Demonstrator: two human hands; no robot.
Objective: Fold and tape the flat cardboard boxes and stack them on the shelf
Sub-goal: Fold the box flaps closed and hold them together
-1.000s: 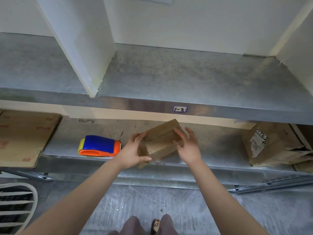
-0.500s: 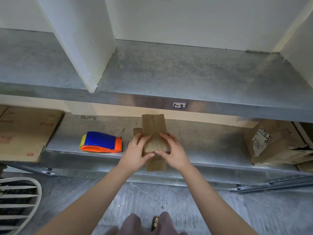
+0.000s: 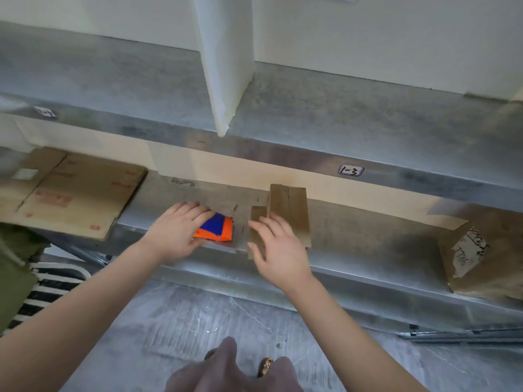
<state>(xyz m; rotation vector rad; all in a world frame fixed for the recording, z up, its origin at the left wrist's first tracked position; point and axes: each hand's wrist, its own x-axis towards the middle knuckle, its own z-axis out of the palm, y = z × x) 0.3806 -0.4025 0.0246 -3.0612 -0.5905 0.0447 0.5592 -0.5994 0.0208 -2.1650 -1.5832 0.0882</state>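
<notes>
Curled fingers of left hand (image 3: 174, 233) round tape dispenser (image 3: 218, 230); pressed small cardboard box (image 3: 291, 210) with straight, spread fingers of right hand (image 3: 278, 250) at front lip of lower shelf (image 3: 368, 241). Arguably risked sprung flaps, or a slide off the lip, through eased pressure before taping.

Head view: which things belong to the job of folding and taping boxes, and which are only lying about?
For the job: small cardboard box, touched by the right hand; tape dispenser, under the left hand; flat cardboard; lower shelf.
Lying about: torn labelled box; shelf tag "1-3"; white slatted object on the floor.
</notes>
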